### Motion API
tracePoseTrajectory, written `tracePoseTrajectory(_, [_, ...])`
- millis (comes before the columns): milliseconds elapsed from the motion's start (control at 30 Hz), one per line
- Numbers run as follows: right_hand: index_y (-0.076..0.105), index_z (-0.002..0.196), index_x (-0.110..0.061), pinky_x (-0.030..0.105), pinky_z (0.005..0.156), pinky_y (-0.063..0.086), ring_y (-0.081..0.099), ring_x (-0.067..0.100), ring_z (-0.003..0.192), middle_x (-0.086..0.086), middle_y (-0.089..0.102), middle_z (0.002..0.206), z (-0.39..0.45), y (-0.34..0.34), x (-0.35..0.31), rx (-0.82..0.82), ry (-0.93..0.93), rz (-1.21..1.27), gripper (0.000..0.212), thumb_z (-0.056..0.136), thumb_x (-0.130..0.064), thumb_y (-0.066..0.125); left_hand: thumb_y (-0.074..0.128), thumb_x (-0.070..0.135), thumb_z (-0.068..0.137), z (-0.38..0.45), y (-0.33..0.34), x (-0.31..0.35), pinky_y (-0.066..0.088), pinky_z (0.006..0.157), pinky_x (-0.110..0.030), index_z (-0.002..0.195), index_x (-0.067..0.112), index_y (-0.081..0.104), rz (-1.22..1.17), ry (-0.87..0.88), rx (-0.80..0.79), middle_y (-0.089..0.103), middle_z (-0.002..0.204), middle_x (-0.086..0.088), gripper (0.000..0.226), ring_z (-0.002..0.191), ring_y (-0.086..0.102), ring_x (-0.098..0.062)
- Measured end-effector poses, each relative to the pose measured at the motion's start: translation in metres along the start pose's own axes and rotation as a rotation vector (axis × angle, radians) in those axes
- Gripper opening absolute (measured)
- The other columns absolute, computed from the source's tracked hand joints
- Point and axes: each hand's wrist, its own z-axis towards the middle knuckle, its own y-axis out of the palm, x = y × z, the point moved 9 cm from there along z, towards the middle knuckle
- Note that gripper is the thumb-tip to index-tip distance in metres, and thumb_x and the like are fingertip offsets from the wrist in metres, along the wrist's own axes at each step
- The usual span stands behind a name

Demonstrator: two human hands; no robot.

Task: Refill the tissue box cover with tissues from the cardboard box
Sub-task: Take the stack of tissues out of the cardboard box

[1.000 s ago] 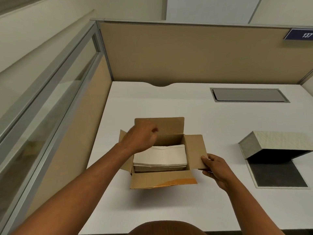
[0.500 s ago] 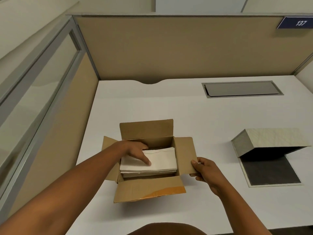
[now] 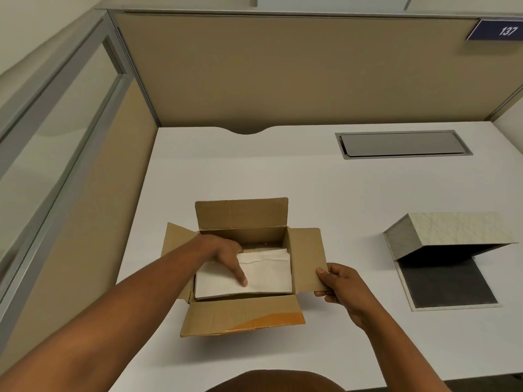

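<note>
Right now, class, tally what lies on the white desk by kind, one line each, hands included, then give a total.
Cardboard box: 1
Stack of tissues, inside the box: 1
Tissue box cover, lying open: 1
Hands: 2, left hand on the tissues, right hand gripping the box's right flap
Total: 5

A smooth white rectangular desk (image 3: 283, 176) sits in a cubicle, backed by a tan fabric partition panel (image 3: 283, 75) with grey metal trim. On the left runs a grey-framed glass partition (image 3: 56, 131). A grey rectangular cable hatch (image 3: 402, 143) is set into the desktop, and a dark blue number plate reading 137 (image 3: 498, 30) hangs at the panel's upper right.
</note>
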Motion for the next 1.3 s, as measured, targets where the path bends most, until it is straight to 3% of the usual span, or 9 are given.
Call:
tracePoseTrajectory(267, [0.071, 0.105, -0.016, 0.032, 0.07, 0.054, 0.075, 0.016, 0.069, 0.003, 0.077, 0.085, -0.002, -0.002, 0.0, 0.016, -0.001, -0.011, 0.017, 0.1, -0.027, 0.058, 0.081, 0.061, 0.066, -0.004, -0.002, 0.005, 0.048, 0.099, -0.037, 0.136, 0.024, 0.047, 0.019, 0.07, 0.086, 0.052, 0.136, 0.001, 0.086, 0.118, 0.053, -0.02])
tracePoseTrajectory(467, [0.071, 0.104, -0.017, 0.031, 0.069, 0.054, 0.075, 0.015, 0.068, 0.005, 0.076, 0.087, -0.006, -0.004, -0.005, 0.032, -0.014, -0.04, 0.017, 0.1, -0.028, 0.058, 0.084, 0.059, 0.062, -0.003, 0.008, 0.002, 0.051, 0.099, -0.039, 0.136, 0.026, 0.045, -0.068, 0.069, 0.075, 0.054, 0.133, 0.001, 0.089, 0.114, 0.056, -0.02])
tracePoseTrajectory(633, [0.071, 0.101, -0.018, 0.03, 0.067, 0.055, 0.075, 0.015, 0.068, 0.003, 0.077, 0.085, -0.01, -0.004, -0.004, 0.039, -0.009, -0.052, 0.016, 0.1, -0.028, 0.058, 0.084, 0.054, 0.064, -0.003, 0.019, 0.003, 0.051, 0.101, -0.041, 0.133, 0.023, 0.054, -0.106, 0.08, -0.043, 0.062, 0.131, 0.0, 0.082, 0.114, 0.061, -0.02])
tracePoseTrajectory(967, [0.073, 0.101, -0.015, 0.031, 0.066, 0.054, 0.074, 0.016, 0.067, 0.004, 0.077, 0.083, -0.013, -0.007, -0.007, 0.054, -0.016, -0.058, 0.018, 0.1, -0.026, 0.059, 0.085, 0.055, 0.063, -0.009, 0.015, 0.012, 0.049, 0.1, -0.038, 0.127, 0.031, 0.047, -0.096, 0.125, 0.001, 0.057, 0.131, 0.004, 0.078, 0.116, 0.056, -0.018])
tracePoseTrajectory(1100, [0.072, 0.102, -0.014, 0.028, 0.063, 0.053, 0.074, 0.016, 0.067, 0.004, 0.077, 0.085, -0.015, -0.008, -0.009, 0.056, -0.033, -0.082, 0.018, 0.1, -0.026, 0.059, 0.084, 0.055, 0.064, -0.009, 0.017, 0.013, 0.05, 0.097, -0.035, 0.13, 0.03, 0.045, -0.108, 0.157, 0.067, 0.056, 0.13, 0.003, 0.081, 0.113, 0.055, -0.017])
tracePoseTrajectory(1300, [0.071, 0.097, -0.015, 0.028, 0.061, 0.052, 0.074, 0.013, 0.064, 0.003, 0.075, 0.084, -0.019, -0.01, -0.014, 0.096, -0.058, -0.119, 0.017, 0.1, -0.025, 0.059, 0.084, 0.055, 0.065, -0.027, 0.004, 0.016, 0.051, 0.087, -0.031, 0.119, 0.032, 0.043, -0.024, 0.249, 0.271, 0.057, 0.12, 0.006, 0.072, 0.103, 0.056, -0.014])
